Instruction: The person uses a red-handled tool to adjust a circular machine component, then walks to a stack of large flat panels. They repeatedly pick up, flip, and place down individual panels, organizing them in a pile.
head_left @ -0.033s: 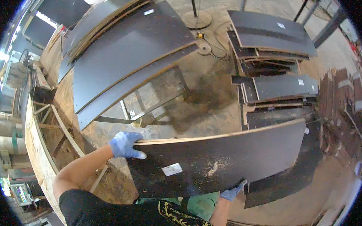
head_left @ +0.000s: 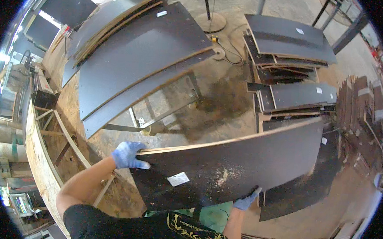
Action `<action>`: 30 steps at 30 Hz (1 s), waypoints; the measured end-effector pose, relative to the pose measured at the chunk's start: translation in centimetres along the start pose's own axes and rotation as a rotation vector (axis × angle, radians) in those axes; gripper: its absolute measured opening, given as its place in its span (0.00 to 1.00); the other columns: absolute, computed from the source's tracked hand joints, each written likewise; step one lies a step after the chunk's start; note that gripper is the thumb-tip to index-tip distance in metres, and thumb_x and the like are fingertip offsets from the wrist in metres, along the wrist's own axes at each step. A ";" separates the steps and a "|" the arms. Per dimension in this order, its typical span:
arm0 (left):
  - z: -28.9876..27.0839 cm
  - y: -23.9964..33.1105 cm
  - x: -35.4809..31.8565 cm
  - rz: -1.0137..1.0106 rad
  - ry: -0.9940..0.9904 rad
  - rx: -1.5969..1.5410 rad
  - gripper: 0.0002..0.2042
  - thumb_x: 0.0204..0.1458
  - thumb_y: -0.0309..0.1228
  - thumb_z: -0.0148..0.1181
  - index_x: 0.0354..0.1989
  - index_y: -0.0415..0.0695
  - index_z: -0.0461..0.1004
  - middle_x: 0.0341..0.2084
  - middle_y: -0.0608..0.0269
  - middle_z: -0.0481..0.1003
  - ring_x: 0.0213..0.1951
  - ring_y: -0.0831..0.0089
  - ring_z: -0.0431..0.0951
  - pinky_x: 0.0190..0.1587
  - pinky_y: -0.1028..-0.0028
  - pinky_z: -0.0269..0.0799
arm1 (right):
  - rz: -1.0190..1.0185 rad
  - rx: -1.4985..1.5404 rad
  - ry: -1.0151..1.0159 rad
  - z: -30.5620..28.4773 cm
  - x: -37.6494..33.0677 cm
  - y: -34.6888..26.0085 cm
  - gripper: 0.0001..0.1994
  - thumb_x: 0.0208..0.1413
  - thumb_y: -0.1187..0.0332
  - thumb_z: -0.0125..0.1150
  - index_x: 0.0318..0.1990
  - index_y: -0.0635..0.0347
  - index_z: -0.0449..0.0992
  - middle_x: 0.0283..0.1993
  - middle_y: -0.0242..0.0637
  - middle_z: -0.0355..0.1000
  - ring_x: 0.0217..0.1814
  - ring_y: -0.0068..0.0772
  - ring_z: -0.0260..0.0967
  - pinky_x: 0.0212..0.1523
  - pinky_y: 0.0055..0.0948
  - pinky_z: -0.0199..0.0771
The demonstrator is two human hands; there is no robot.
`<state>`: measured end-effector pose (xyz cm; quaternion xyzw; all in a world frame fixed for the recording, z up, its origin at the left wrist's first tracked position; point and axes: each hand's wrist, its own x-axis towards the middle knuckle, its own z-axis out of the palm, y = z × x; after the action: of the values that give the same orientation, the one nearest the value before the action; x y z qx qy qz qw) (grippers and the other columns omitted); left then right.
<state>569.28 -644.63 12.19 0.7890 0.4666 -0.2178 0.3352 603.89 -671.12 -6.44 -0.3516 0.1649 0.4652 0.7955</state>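
Note:
A long dark-faced plywood board (head_left: 250,156), tilted, spans the space in front of me. A white label (head_left: 178,179) and a pale dusty smear mark its face. At its upper left corner my left hand (head_left: 129,155), in a blue glove, is closed on the edge with the thumb over the dark face. My right hand (head_left: 247,201), also gloved, grips the lower edge right of the middle; some of its fingers are hidden behind the board. Past the board's right end, another dark panel (head_left: 299,192) lies lower down.
Large dark panels (head_left: 138,55) rest on a metal frame (head_left: 165,115) at the far left. Stacks of dark boards (head_left: 288,38) stand at the right, beside piled narrow strips (head_left: 354,116). A wooden frame (head_left: 44,154) runs along my left. A cable (head_left: 237,56) lies on the floor.
The board's left end and my left hand have shifted slightly left and down. Both hands keep their hold, and the background has moved a little in the view.

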 end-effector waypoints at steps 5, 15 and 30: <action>0.8 -14.6 -6.2 -0.175 0.282 -0.280 0.36 0.27 0.60 0.66 0.39 0.41 0.72 0.29 0.51 0.75 0.36 0.58 0.76 0.38 0.66 0.70 | 0.098 -0.202 -0.082 15.8 3.8 9.0 0.29 0.56 0.46 0.43 0.58 0.58 0.60 0.58 0.39 0.60 0.57 0.42 0.58 0.57 0.41 0.59; -14.4 -38.0 -1.6 -0.443 0.734 0.074 0.39 0.32 0.45 0.70 0.55 0.45 0.60 0.54 0.48 0.61 0.55 0.53 0.62 0.55 0.62 0.61 | 0.244 -0.779 -0.282 32.1 12.3 36.5 0.21 0.50 0.57 0.58 0.48 0.58 0.68 0.50 0.40 0.68 0.49 0.32 0.64 0.46 0.33 0.64; -3.7 -27.9 11.0 -0.564 0.875 -0.247 0.34 0.41 0.55 0.57 0.57 0.54 0.59 0.58 0.51 0.56 0.59 0.55 0.56 0.57 0.62 0.57 | 0.721 -0.623 0.131 10.9 2.4 9.3 0.12 0.57 0.62 0.41 0.20 0.44 0.56 0.19 0.25 0.50 0.20 0.26 0.49 0.22 0.32 0.51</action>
<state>549.94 -625.90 -1.61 0.6047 0.7789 0.1064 0.1279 596.49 -658.87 -4.02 -0.5220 0.1789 0.7157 0.4281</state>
